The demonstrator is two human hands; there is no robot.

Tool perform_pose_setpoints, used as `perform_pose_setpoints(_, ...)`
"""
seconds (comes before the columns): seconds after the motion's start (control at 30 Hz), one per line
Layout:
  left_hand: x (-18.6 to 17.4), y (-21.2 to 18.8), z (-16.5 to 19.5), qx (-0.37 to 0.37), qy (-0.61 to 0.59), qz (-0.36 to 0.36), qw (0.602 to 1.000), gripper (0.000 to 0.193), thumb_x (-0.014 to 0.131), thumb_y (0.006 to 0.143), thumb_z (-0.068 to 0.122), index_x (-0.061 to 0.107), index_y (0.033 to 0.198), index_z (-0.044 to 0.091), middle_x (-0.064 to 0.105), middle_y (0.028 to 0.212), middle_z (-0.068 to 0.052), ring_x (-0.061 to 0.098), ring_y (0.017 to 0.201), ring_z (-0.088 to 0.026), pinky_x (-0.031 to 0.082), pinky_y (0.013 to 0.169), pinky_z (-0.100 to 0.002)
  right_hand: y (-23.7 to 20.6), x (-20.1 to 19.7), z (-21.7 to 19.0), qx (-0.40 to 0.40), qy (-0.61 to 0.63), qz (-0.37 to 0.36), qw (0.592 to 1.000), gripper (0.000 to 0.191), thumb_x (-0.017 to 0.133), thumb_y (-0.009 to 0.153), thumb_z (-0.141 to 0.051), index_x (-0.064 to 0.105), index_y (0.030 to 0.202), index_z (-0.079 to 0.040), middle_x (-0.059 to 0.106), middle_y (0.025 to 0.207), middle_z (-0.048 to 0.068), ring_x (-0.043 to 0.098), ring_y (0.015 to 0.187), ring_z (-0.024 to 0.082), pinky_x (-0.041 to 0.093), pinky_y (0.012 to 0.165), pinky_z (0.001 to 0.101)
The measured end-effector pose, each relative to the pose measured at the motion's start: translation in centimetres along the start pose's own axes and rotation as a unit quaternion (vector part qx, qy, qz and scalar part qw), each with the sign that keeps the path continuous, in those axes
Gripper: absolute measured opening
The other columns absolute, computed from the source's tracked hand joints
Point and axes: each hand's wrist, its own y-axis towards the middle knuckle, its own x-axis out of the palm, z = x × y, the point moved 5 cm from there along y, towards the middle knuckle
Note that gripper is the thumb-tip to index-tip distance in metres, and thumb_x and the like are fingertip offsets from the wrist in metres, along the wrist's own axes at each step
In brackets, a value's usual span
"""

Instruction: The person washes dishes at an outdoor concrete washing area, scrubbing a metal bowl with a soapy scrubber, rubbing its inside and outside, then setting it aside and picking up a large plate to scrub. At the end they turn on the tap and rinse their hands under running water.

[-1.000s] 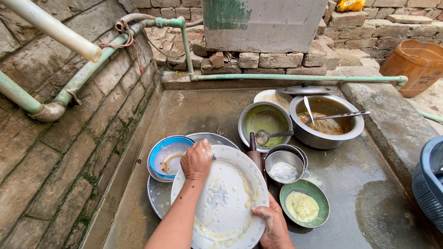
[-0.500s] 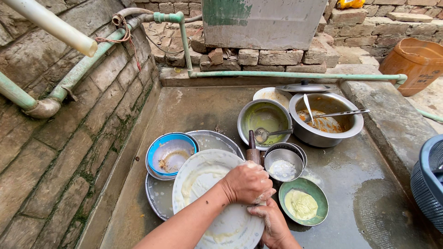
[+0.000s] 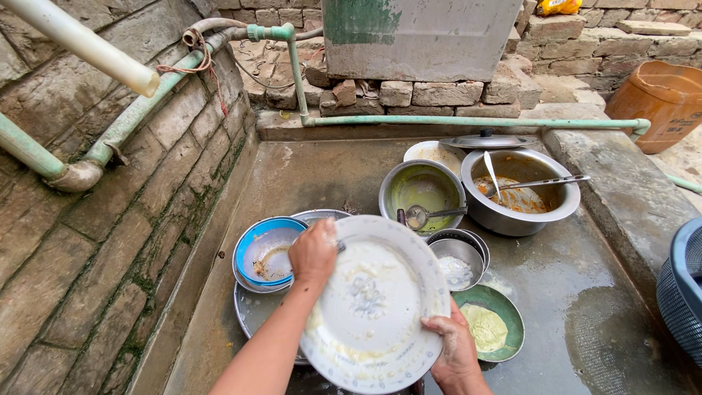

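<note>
A large white plate (image 3: 373, 300), smeared with soapy foam, is held tilted over the wet concrete wash basin (image 3: 322, 172). My right hand (image 3: 455, 350) grips its lower right rim. My left hand (image 3: 313, 252) presses on the plate's upper left edge with its back toward me, so whatever lies under the palm is hidden. Just left of that hand sits a blue bowl (image 3: 256, 238) with food residue, resting on a steel plate (image 3: 252, 311).
Right of the plate stand a small steel bowl (image 3: 457, 256) and a green bowl (image 3: 504, 314) of yellow paste. Behind are a steel pot (image 3: 424, 186) with a ladle, a bigger pot (image 3: 519, 194) with spoons, and a lid (image 3: 486, 141). A green pipe (image 3: 468, 122), clay pot (image 3: 662, 99) and blue basket (image 3: 684, 285) border the basin.
My left hand swept from the plate's upper left to its middle and back to the upper left edge. The right hand kept its hold on the rim.
</note>
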Motion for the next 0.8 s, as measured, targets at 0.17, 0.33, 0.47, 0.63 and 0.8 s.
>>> perform_pose_setpoints(0.17, 2.0, -4.8, -0.5, 0.033, -0.065, 0.083, 0.994, 0.066, 0.048, 0.100, 0.049, 0.044, 0.148, 0.004, 0.048, 0.146, -0.024, 0.043, 0.133, -0.043, 0.032, 0.106, -0.057, 2.2, -2.4, -1.4, -0.029, 0.039, 0.045, 0.998, 0.068, 0.051, 0.080, 0.007, 0.052, 0.147, -0.009, 0.067, 0.128, 0.016, 0.067, 0.109, 0.030, 0.053, 0.099, 0.0497)
perform_pose_setpoints(0.33, 4.6, -8.8, 4.4, 0.193, -0.078, -0.108, 0.972, 0.068, 0.049, 0.102, 0.046, 0.037, 0.158, 0.010, 0.020, 0.167, -0.023, 0.020, 0.150, -0.048, 0.014, 0.121, -0.054, 3.2, -4.4, -2.1, -0.002, 0.074, 0.136, 0.988, 0.050, 0.052, 0.094, -0.010, 0.052, 0.144, -0.015, 0.066, 0.131, 0.011, 0.065, 0.116, 0.031, 0.050, 0.102, 0.0555)
perform_pose_setpoints(0.47, 4.8, -15.0, 8.7, 0.390, -0.050, -0.279, 0.876, 0.073, 0.052, 0.103, 0.049, 0.032, 0.158, 0.006, 0.015, 0.174, -0.021, 0.020, 0.155, -0.046, 0.016, 0.127, -0.053, 4.2, -4.8, -2.1, -0.017, 0.107, 0.078, 0.991, 0.046, 0.056, 0.096, -0.015, 0.053, 0.141, -0.010, 0.065, 0.131, 0.012, 0.064, 0.118, 0.032, 0.051, 0.103, 0.0524)
perform_pose_setpoints(0.63, 5.3, -14.6, 10.9, 0.437, -0.030, -0.261, 0.860, 0.080, 0.046, 0.102, 0.057, 0.025, 0.165, 0.013, 0.013, 0.176, -0.010, 0.018, 0.157, -0.038, 0.009, 0.127, -0.053, 3.6, -4.0, -0.1, 0.023, 0.103, 0.008, 0.994, 0.047, 0.059, 0.094, -0.018, 0.055, 0.140, -0.010, 0.067, 0.130, 0.011, 0.065, 0.117, 0.031, 0.052, 0.100, 0.0502)
perform_pose_setpoints(0.8, 4.1, -6.3, 6.7, 0.288, 0.087, -0.224, 0.927, 0.075, 0.036, 0.104, 0.054, 0.014, 0.164, 0.015, -0.002, 0.173, -0.006, 0.005, 0.156, -0.035, 0.001, 0.124, -0.051, 1.7, -3.0, 0.4, 0.053, 0.072, 0.081, 0.993, 0.049, 0.058, 0.095, -0.020, 0.053, 0.141, -0.007, 0.066, 0.130, 0.017, 0.065, 0.117, 0.035, 0.053, 0.100, 0.0547)
